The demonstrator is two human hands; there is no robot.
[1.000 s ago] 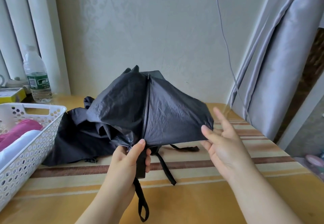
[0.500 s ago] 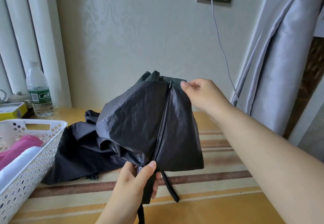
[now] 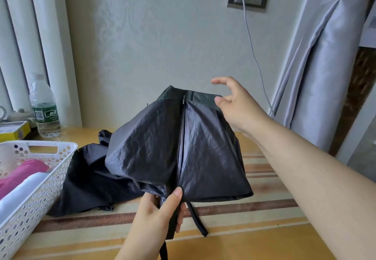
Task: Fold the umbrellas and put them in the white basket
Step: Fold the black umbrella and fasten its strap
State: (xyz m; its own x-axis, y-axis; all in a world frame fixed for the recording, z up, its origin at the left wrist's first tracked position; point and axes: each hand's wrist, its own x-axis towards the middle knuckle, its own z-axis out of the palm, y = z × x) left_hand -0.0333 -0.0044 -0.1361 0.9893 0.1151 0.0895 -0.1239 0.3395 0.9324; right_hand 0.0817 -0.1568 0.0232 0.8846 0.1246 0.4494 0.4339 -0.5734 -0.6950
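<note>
Head camera: left hand grips the black umbrella by its handle above the striped table; right hand, fingers spread loose, touches its far top. White basket sits left.

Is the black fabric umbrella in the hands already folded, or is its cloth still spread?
Not folded: the black fabric umbrella has loose, spread panels; the left hand grips its handle.

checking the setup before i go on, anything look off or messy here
Nothing damaged or spilled. The black umbrella in the left hand is only half folded, its cloth loose and trailing over the table beside the white basket.
</note>
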